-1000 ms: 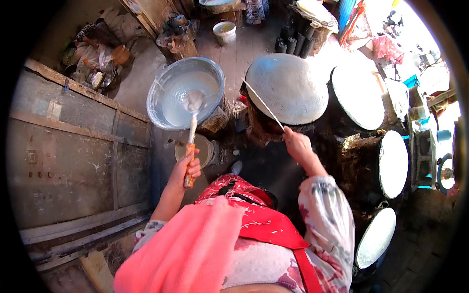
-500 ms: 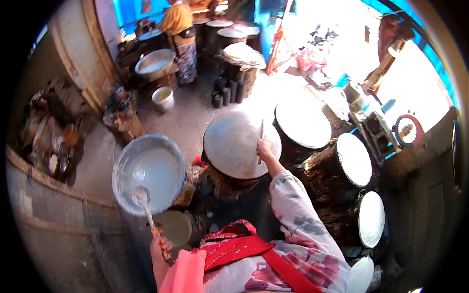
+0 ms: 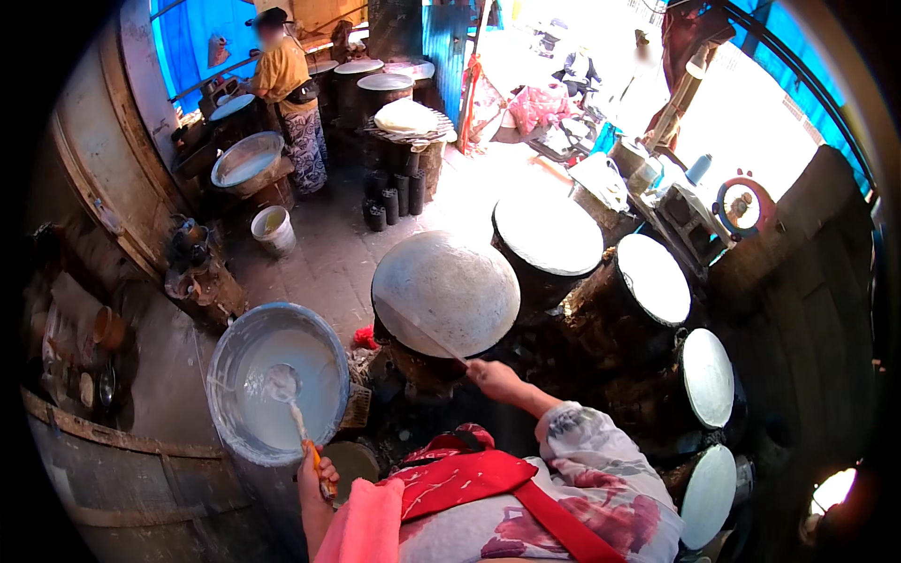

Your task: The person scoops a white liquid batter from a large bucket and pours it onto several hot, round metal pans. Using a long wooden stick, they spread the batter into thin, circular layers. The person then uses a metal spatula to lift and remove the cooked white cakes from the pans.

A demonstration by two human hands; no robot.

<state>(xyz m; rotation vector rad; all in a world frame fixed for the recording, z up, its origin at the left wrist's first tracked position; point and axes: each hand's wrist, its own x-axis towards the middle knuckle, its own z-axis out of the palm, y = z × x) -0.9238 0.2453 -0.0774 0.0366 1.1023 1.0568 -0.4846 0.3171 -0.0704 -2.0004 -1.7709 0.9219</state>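
Note:
My left hand [image 3: 317, 474] is closed round the orange handle of a ladle [image 3: 298, 418]. The ladle's bowl dips into whitish batter inside a wide grey-blue basin [image 3: 225, 427]. My right hand [image 3: 496, 380] grips one end of a long, thin spreading stick [image 3: 436, 340], which slants to the left across the near part of a round griddle [image 3: 460, 272]. A thin pale layer seems to cover the griddle, though I cannot tell where it ends. Beneath the ladle handle, partly hidden by my left hand, sits a round container [image 3: 355, 462].
More round griddles [image 3: 654, 280] on dark drum-like stoves curve along my right. A white bucket [image 3: 273, 231] and black cylinders [image 3: 416, 192] stand on the floor ahead. Another person [image 3: 286, 84] stands at the far left near a second basin [image 3: 246, 169]. A small fan [image 3: 741, 205] is at right.
My right hand has come back toward me, its stick swinging from pointing away to lying leftward across the griddle. The ladle stays in the basin. The whole view has shifted and tilted up.

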